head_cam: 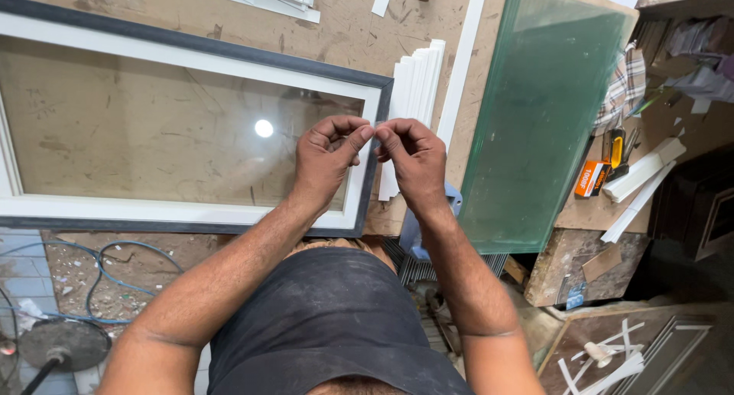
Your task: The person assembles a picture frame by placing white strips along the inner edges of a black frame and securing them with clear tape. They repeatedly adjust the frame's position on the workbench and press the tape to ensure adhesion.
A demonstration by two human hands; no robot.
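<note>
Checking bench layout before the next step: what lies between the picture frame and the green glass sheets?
In the head view, a stack of white strips and one long white strip lie on the bench between the frame and the glass.

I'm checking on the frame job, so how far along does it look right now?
Looks done: the dark frame with its white inner border lies flat on the workbench, glass in place. In hand: the left hand and right hand pinch something small and pale between their fingertips. Untouched: the white strips beside the frame and the green glass sheets.
</note>
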